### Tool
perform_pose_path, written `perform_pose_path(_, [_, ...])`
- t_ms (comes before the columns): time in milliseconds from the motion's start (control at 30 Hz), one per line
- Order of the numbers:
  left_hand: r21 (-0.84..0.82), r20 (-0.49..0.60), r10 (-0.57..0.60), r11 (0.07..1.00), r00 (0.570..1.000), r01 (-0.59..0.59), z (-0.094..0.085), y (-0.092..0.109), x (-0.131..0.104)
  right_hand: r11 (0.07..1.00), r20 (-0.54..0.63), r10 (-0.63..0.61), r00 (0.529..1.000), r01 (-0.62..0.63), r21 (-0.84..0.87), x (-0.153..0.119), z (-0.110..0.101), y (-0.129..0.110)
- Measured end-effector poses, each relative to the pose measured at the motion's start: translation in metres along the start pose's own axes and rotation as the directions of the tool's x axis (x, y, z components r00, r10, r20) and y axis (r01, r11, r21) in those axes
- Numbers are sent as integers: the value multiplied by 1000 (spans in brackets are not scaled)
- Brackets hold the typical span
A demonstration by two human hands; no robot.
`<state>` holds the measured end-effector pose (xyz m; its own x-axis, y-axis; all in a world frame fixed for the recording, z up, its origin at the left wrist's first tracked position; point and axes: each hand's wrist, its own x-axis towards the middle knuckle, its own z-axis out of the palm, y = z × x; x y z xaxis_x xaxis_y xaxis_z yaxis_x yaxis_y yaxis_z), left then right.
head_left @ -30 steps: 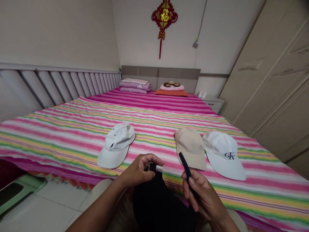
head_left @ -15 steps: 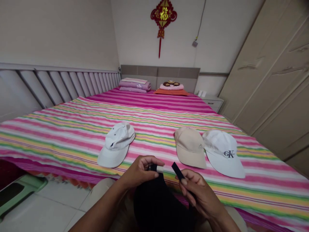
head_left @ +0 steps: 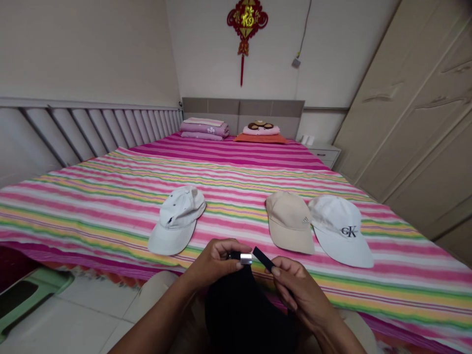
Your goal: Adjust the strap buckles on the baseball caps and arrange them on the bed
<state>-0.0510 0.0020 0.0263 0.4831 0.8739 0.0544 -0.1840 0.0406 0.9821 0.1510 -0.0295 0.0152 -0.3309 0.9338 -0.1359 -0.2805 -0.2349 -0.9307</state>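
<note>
A black cap [head_left: 243, 314] rests in my lap, its back strap parted in two. My left hand [head_left: 219, 258] pinches one side, where a shiny metal buckle [head_left: 246, 258] sticks out past the fingertips. Between the thumb and fingers of my right hand [head_left: 297, 285] is the loose black strap [head_left: 263, 258], its free end pointing up and left. That end is very close to the buckle; a contact between them cannot be made out. Part of the cap lies below the picture's edge.
On the striped bedspread [head_left: 228, 196] lie a white cap [head_left: 179, 219] at left, a beige cap [head_left: 289, 221] and another white cap [head_left: 341, 228] at right. A green plastic stool [head_left: 47, 285] stands at lower left. Folded bedding [head_left: 204, 129] is by the headboard [head_left: 269, 110].
My right hand has shifted slightly left, bringing the strap's end close to the buckle. The buckle now catches the light. My left hand has barely moved.
</note>
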Motion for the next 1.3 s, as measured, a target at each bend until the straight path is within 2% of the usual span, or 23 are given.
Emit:
perform_pose_path(433, [21,-160,8,1000,987,-5,7,-9,3,999,-31,32,999,-33,-36,1,-3,7])
perform_pose_path(600, [23,-124,20,1000,992,-17,6,-10,2,999,-27,27,999,-28,-30,3,-5,8])
perform_pose_path(767, [-101,-119,-44,994,992,32,3,-13,2,998,-40,50,998,-52,-42,5,-7,9])
perform_pose_path(1300, [-120,-191,-33,993,981,10,5,-18,4,997,-49,74,996,-75,-12,5,-6,10])
